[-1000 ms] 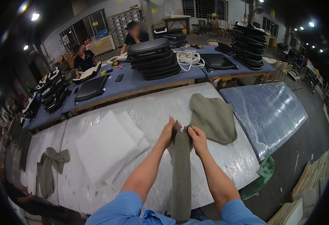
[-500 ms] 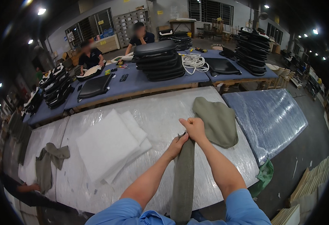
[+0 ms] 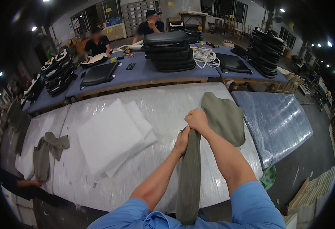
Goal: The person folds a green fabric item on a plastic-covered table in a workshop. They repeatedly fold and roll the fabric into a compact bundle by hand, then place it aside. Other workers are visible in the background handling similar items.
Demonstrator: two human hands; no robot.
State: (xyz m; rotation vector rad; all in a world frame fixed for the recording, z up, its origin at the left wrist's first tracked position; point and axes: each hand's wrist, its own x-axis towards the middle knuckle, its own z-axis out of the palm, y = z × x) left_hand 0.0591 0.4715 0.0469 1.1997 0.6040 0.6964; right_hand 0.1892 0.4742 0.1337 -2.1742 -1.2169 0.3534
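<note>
A long olive-green fabric strip (image 3: 189,179) runs from my hands down toward my shirt. My left hand (image 3: 182,142) grips its upper end from the left side. Against it, slightly higher, my right hand (image 3: 197,120) is closed in a fist on the same end, hiding the strip's tip. Just right of my right hand, a wider piece of olive-green fabric (image 3: 225,119) lies flat on the plastic-covered worktable (image 3: 167,101). To the left rest several white padding sheets (image 3: 108,137), loosely stacked.
At far left a co-worker's hand (image 3: 36,183) touches another olive fabric piece (image 3: 41,156). A plastic-wrapped blue panel (image 3: 274,122) adjoins the table's right side. Beyond is a blue bench (image 3: 133,81) with black cushion stacks (image 3: 169,55) and white cord (image 3: 206,57); two people are behind it.
My right thumb, sticking out before, has folded into the fist. The dark opening at the strip's upper end is now covered by my hands. The view has shifted slightly.
</note>
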